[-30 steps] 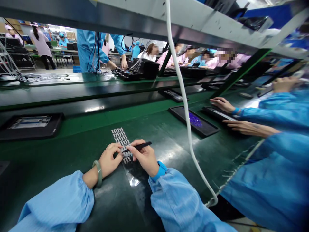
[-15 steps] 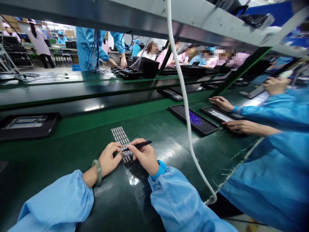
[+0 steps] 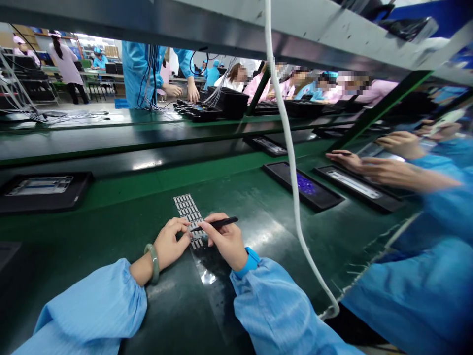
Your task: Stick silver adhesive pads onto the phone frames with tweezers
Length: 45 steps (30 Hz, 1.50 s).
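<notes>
A narrow sheet of small grey die-cut pieces (image 3: 187,203), set in rows, lies on the green work surface in front of me. My left hand (image 3: 173,242) rests at its left edge, with curled fingers and thumb tip closed on the sheet. Black tweezers (image 3: 221,222) are pinched in my right hand (image 3: 228,242). Their tip points left onto the lower half of the sheet, close to my left fingertips. Whether the tip grips a piece is too small to tell. A clear strip (image 3: 209,277) extends below the sheet toward me.
A white cable (image 3: 290,148) hangs down on my right. Black trays hold a framed part (image 3: 44,185), blue-purple pieces (image 3: 306,184) and a long white part (image 3: 354,184). A co-worker's hands (image 3: 388,170) are at the right. A metal beam (image 3: 207,24) crosses overhead.
My hands, tweezers and sheet keep almost the same arrangement; the whole view has shifted slightly. The co-worker's hands at the right have lifted off the tray and come together.
</notes>
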Each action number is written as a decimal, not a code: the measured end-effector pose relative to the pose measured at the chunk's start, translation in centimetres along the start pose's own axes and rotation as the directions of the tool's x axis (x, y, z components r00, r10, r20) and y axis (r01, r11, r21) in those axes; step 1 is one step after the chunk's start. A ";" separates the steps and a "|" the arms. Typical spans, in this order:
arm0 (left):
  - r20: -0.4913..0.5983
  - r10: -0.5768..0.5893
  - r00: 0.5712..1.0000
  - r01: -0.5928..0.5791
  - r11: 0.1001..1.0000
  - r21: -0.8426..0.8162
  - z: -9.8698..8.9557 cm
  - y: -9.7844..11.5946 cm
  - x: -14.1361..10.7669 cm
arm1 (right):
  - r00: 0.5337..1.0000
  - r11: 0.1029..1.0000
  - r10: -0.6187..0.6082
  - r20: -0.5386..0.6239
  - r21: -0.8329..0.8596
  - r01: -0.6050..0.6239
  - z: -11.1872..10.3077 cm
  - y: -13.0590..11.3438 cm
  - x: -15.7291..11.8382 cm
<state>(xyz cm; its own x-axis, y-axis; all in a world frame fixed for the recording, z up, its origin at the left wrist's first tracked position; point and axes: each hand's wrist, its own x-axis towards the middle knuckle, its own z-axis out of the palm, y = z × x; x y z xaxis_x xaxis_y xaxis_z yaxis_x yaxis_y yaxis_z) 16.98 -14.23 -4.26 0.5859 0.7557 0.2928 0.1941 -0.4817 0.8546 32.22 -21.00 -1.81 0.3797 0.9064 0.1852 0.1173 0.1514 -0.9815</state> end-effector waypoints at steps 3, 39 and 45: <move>-0.011 -0.011 1.000 0.011 1.000 0.007 0.1 0.0 0.0 | 1.000 1.000 -0.004 -0.003 -0.007 0.004 0.0 0.0 0.0; 0.003 0.044 0.999 -0.045 0.999 0.025 0.1 -0.4 -0.2 | 0.993 1.000 -0.029 -0.112 0.007 0.030 -0.7 0.2 0.6; 0.009 0.045 0.999 -0.045 0.999 0.018 0.0 -0.4 -0.1 | 0.994 1.000 -0.031 -0.109 -0.002 0.031 -0.7 0.2 0.6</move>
<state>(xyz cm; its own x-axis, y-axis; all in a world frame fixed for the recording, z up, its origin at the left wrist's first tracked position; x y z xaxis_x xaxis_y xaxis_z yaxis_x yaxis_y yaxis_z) 16.84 -14.17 -4.64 0.6012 0.7293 0.3267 0.1822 -0.5231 0.8325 33.12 -20.71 -1.91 0.4736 0.8530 0.2193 0.1306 0.1782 -0.9753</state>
